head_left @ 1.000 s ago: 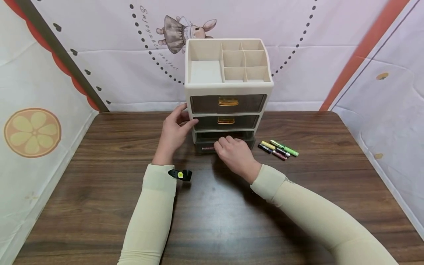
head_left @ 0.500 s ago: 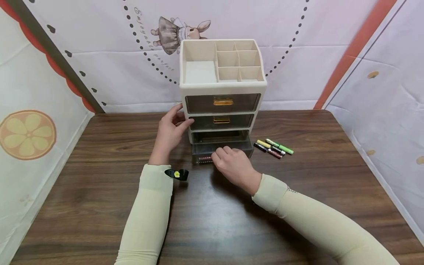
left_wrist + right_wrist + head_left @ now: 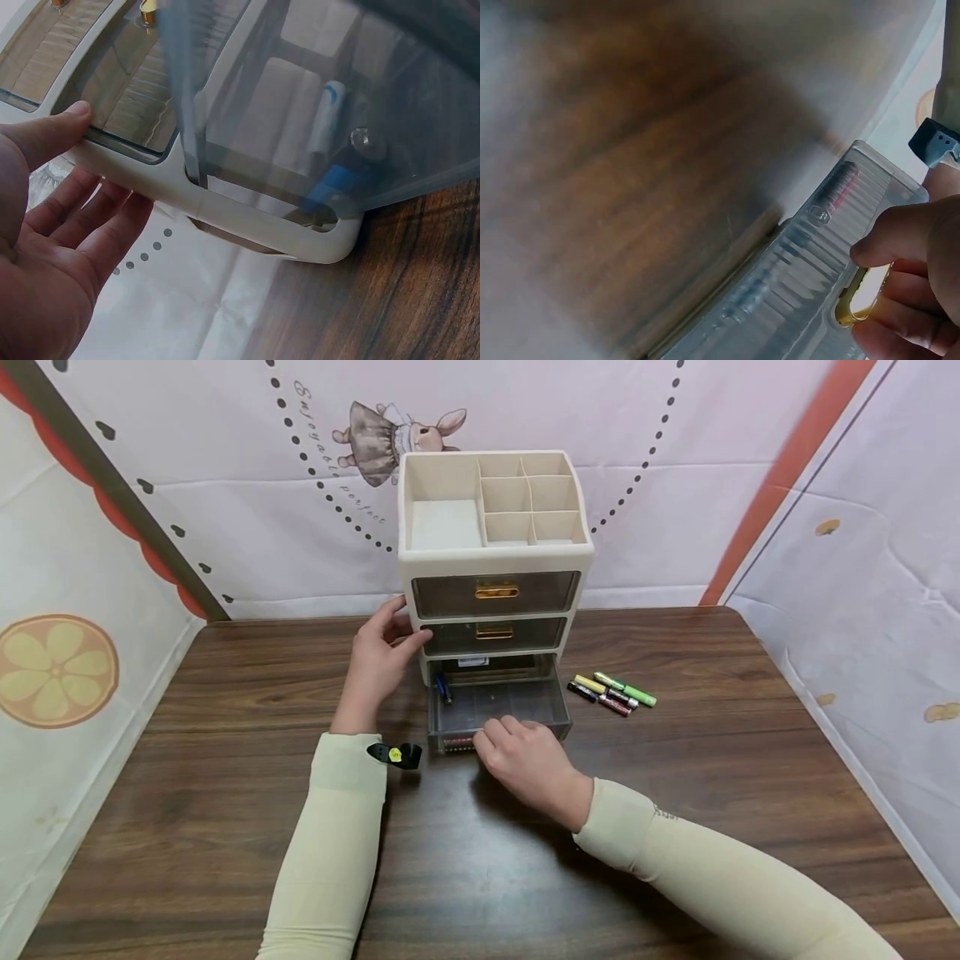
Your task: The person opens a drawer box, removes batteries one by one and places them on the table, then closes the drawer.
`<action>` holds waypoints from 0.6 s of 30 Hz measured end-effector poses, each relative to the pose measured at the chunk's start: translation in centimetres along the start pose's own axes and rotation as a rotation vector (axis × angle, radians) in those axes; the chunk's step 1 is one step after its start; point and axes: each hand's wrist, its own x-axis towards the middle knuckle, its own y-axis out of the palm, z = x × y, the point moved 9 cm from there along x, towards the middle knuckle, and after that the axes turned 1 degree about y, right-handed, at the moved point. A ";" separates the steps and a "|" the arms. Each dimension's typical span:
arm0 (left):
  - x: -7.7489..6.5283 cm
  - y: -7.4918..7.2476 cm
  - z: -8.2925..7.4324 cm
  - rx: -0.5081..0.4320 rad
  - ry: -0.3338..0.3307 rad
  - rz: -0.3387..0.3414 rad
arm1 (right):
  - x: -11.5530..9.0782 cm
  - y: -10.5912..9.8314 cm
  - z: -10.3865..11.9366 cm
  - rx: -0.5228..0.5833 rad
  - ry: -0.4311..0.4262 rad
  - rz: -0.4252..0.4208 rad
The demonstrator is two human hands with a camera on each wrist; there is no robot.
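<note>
A cream drawer organizer (image 3: pixel 495 557) stands on the table, its bottom drawer (image 3: pixel 502 703) pulled out. My left hand (image 3: pixel 375 664) grips the organizer's left front edge, thumb on the front and fingers along the side. In the right wrist view, my right hand (image 3: pixel 915 277) pinches the bottom drawer's gold handle (image 3: pixel 866 291). Inside that drawer, a blue battery (image 3: pixel 443 688) lies at the left, and a dark red battery (image 3: pixel 459 744) shows through the clear front. Behind the blue battery, a pale cylinder (image 3: pixel 327 116) is blurred in the left wrist view.
Several batteries (image 3: pixel 611 693) in green, yellow, black and red lie on the brown table (image 3: pixel 480 877), right of the organizer. Its two upper drawers (image 3: pixel 497 595) are closed. A printed cloth (image 3: pixel 645 410) hangs behind the table.
My right hand has drawn the bottom drawer farther out toward me, bringing the blue battery inside into view. My left hand keeps its hold on the organizer's edge.
</note>
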 end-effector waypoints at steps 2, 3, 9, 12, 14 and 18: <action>0.0 0.0 0.0 -0.002 0.002 0.002 | -0.2 0.0 0.1 -0.001 0.003 -0.003; 0.0 0.0 0.0 -0.002 0.002 0.003 | -0.2 0.0 0.1 -0.003 0.006 -0.004; 0.1 -0.1 -0.1 0.004 0.000 0.006 | -0.4 -0.4 0.0 0.014 0.020 -0.011; 0.1 -0.2 -0.1 0.006 0.002 0.006 | -0.4 -0.5 0.0 0.031 0.024 0.004; 0.1 -0.2 -0.1 0.007 0.001 0.007 | -0.4 -0.5 -0.1 0.039 0.027 0.018; 0.0 -0.1 -0.2 0.006 0.000 0.011 | -0.4 -0.5 -0.2 0.054 0.036 0.044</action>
